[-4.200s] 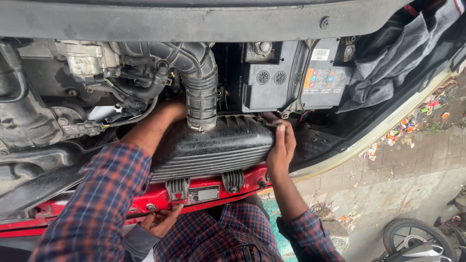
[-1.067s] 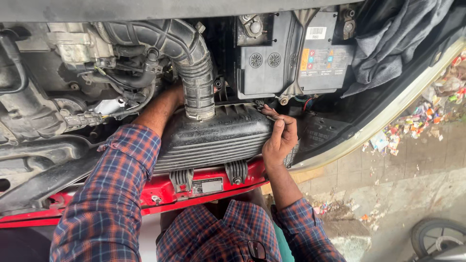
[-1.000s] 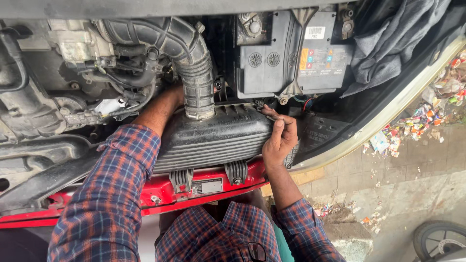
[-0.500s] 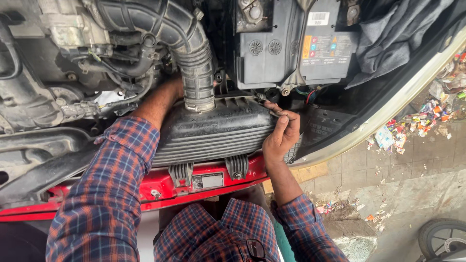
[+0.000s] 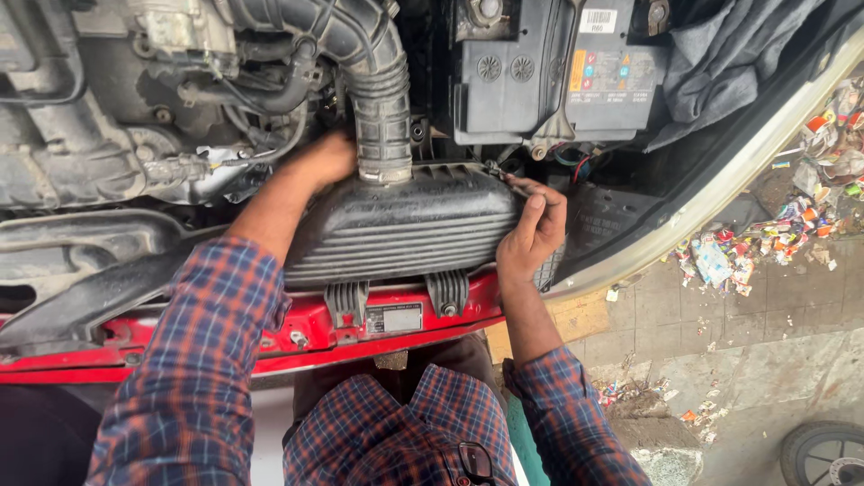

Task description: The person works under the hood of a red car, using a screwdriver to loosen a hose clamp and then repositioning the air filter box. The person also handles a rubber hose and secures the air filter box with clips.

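Note:
A ribbed black plastic air-filter housing (image 5: 405,229) sits at the front of an open car engine bay. My left hand (image 5: 319,162) reaches over its far left side, beside the corrugated black intake hose (image 5: 378,108); its fingers are partly hidden behind the housing. My right hand (image 5: 533,229) presses on the housing's right end, with the fingertips pinching a small metal clip at the top corner. Both arms wear plaid sleeves.
A black car battery (image 5: 558,76) stands behind the housing, with a grey cloth (image 5: 729,54) to its right. The red front crossmember (image 5: 297,328) runs below the housing. Engine parts and hoses (image 5: 135,135) fill the left. Litter (image 5: 774,234) lies on the pavement, and a wheel (image 5: 828,454) shows at bottom right.
My view has shifted closer and a little lower over the engine bay. Four seconds ago my left hand was lower; both hands now stay on the housing, nearly still.

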